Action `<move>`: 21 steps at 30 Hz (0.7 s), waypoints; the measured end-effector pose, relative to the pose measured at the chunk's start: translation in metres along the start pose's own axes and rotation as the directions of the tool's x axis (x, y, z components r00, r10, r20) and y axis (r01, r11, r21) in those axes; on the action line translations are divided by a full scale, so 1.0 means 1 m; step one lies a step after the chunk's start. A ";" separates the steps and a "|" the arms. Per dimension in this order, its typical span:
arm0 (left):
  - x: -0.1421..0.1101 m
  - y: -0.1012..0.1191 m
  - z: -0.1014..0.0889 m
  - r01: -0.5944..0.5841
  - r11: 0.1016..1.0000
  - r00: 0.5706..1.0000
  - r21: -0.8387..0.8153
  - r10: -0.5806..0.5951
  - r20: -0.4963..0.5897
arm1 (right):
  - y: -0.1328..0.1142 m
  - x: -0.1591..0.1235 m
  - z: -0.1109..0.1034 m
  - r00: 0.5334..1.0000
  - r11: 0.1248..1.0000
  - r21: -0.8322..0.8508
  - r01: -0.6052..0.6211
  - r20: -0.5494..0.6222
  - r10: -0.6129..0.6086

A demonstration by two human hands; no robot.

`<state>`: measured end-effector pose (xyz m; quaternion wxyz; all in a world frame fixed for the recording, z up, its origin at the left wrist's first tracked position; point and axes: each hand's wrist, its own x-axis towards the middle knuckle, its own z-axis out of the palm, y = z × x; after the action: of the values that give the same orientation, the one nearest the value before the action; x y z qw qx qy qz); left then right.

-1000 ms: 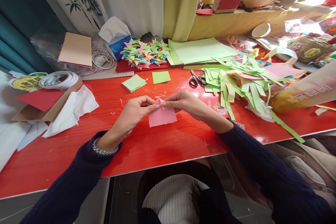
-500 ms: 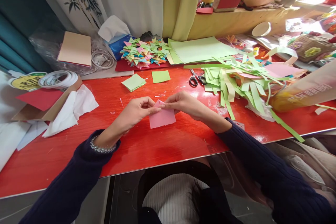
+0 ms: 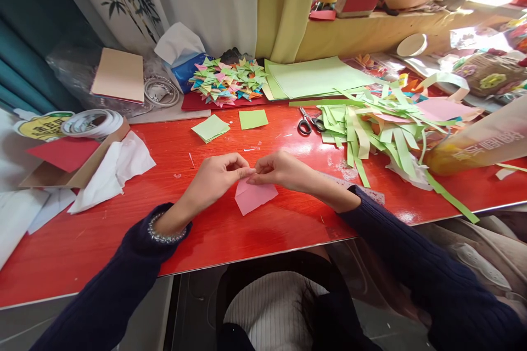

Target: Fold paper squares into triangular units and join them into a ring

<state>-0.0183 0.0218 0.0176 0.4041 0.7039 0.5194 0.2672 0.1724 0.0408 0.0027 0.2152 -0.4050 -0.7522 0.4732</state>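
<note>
There were one left hand (image 3: pixel 222 173), one right hand (image 3: pixel 274 169), one pink paper (image 3: pixel 256 196), one pair of scissors (image 3: pixel 304 113), one blue tissue pack (image 3: pixel 186 72), one single green square (image 3: pixel 253 119), one stack of paler squares (image 3: pixel 211 128), one heap of folded paper pieces (image 3: pixel 228 83) and one heap of green strips (image 3: pixel 335 123), the last three too crowded to count.

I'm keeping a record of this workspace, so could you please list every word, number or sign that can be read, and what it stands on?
No text reads clearly.
Yellow sign, left: dark characters, too blurred to read.
Plastic package, right: white characters, too blurred to read.
White curtain: black marks cut off by the top edge; cannot tell if they are writing.
</note>
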 end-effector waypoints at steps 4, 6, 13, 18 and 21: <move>0.000 -0.002 0.000 0.019 1.000 0.999 -0.023 -0.020 -0.041 | -0.002 0.001 -0.002 1.000 1.000 -0.018 -0.021 -0.019 0.020; 0.000 -0.001 -0.001 0.024 0.997 0.998 -0.069 -0.028 -0.064 | -0.003 0.001 -0.004 0.999 0.999 -0.022 -0.025 -0.042 0.024; 0.006 -0.005 -0.004 -0.078 0.919 0.939 -0.387 -0.063 -0.339 | -0.004 0.001 -0.019 0.969 0.954 0.296 0.044 -0.247 0.032; 0.007 -0.004 0.000 -0.133 0.796 0.886 -0.591 -0.171 -0.430 | -0.005 0.000 -0.016 0.970 0.879 0.467 0.101 -0.241 0.017; 0.004 0.001 0.008 -0.062 0.792 0.928 -0.607 -0.177 -0.327 | -0.003 0.001 -0.011 0.963 0.904 0.395 0.162 -0.262 -0.058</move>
<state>-0.0105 0.0233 0.0140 0.5121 0.4576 0.4937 0.5335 0.1781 0.0467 0.0101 0.4135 -0.3619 -0.6246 0.5549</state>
